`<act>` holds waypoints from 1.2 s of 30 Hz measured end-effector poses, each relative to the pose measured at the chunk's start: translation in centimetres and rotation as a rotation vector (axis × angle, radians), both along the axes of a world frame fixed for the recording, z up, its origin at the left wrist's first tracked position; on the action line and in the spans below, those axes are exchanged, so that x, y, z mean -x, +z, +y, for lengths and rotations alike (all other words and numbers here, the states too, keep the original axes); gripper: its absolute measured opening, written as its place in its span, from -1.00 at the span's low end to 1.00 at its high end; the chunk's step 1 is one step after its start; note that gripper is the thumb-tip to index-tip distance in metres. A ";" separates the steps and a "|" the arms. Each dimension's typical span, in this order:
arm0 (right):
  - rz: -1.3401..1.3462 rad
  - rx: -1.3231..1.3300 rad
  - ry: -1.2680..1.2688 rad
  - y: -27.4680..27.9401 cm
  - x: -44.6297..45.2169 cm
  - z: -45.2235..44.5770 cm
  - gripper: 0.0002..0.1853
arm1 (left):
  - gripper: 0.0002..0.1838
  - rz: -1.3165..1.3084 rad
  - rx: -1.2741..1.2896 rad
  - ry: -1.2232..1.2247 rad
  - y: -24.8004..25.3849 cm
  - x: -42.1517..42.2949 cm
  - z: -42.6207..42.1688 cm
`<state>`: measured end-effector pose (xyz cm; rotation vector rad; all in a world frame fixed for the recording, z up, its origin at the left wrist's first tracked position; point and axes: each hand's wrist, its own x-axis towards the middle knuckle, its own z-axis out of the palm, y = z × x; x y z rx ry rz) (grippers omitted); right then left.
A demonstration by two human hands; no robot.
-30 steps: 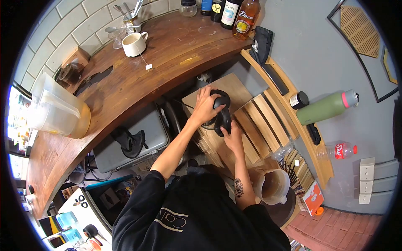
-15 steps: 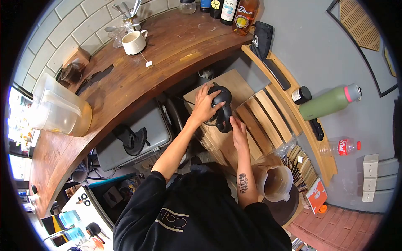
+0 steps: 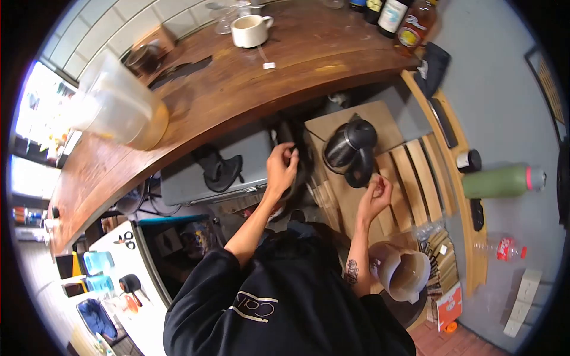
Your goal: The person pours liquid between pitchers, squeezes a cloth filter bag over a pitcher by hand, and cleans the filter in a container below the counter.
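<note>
A black electric kettle with a metal body (image 3: 339, 149) stands on the wooden board near the slatted wood. Close to the lower end of its handle is my right hand (image 3: 375, 199), fingers curled in and apart from the kettle, with nothing visible in them. My left hand (image 3: 282, 168) hovers to the left of the kettle, over the edge of the grey case; its fingers are loosely bent, with a gap to the thumb, and it holds nothing.
A curved wooden counter (image 3: 285, 74) carries a white mug (image 3: 250, 31) with a tea tag and a plastic pitcher (image 3: 127, 107). Below lies a grey case (image 3: 178, 181) with a black item on it. A green bottle (image 3: 496, 181) is at right, a plastic jug (image 3: 386, 261) nearer me.
Both hands have come off the kettle, which now stands by itself. My left hand has moved to its left, my right hand slightly back. The view has shifted.
</note>
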<state>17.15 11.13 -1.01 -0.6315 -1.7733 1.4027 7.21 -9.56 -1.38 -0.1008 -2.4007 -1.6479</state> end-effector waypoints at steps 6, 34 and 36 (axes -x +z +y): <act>-0.029 -0.219 0.372 0.1 1.6 -7.6 -0.94 | -0.67 0.052 0.543 0.315 -6.1 -3.2 -14.8; -0.054 -0.405 0.022 8.1 1.2 -1.0 -0.66 | -0.77 -0.206 -0.266 -0.484 8.1 -5.0 0.3; -0.284 -0.526 0.069 7.1 2.8 0.7 -0.70 | -0.76 -0.217 -0.253 -0.530 6.4 -4.9 0.8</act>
